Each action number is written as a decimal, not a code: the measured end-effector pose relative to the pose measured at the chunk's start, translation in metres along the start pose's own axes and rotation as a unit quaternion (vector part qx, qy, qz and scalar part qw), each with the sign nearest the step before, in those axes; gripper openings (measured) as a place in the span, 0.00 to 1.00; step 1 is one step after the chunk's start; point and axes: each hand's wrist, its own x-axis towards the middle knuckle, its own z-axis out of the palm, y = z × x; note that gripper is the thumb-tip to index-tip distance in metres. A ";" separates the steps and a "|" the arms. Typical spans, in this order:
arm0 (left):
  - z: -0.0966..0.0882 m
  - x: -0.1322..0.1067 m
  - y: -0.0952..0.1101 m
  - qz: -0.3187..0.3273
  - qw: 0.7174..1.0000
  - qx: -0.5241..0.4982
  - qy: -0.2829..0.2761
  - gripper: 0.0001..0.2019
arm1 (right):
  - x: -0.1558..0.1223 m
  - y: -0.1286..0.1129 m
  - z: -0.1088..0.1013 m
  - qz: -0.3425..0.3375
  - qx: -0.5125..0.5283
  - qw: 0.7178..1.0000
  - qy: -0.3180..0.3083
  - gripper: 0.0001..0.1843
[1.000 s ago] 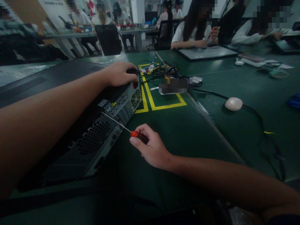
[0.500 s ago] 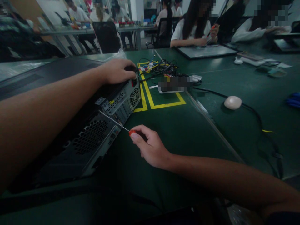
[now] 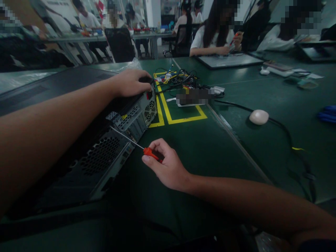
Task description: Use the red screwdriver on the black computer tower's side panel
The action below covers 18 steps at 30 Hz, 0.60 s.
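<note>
A black and grey computer case (image 3: 99, 147) lies on the table at the left, its rear panel with a fan grille (image 3: 150, 110) and slots facing right. My left hand (image 3: 133, 82) grips the case's far rear corner, thumb along the edge and the other fingers partly hidden. My right hand (image 3: 165, 162) is closed around the orange handle of a screwdriver (image 3: 151, 153). The long thin shaft runs up and left to the rear edge of the case, near a perforated metal tab (image 3: 112, 116). Whether the tip sits in a screw is too small to tell.
Behind the case lie tangled cables (image 3: 183, 77) and yellow tape outlines (image 3: 187, 120). A white computer mouse (image 3: 259, 117) and a black cord (image 3: 285, 129) are to the right, with a blue bundle (image 3: 327, 114) at the edge. Across the table a person works at a flat panel (image 3: 233, 60).
The thumb and fingers of my right hand have shifted on the screwdriver, and more of the orange handle shows. My left hand stays on the case.
</note>
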 end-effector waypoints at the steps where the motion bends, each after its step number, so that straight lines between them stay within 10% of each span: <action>1: 0.000 0.000 0.000 0.001 1.000 0.004 0.001 0.56 | 0.000 0.001 0.000 -0.003 0.000 1.000 0.000 0.22; 18: 0.001 -0.001 0.001 0.004 1.000 -0.005 0.008 0.57 | -0.001 0.001 0.001 0.004 -0.003 1.000 -0.003 0.23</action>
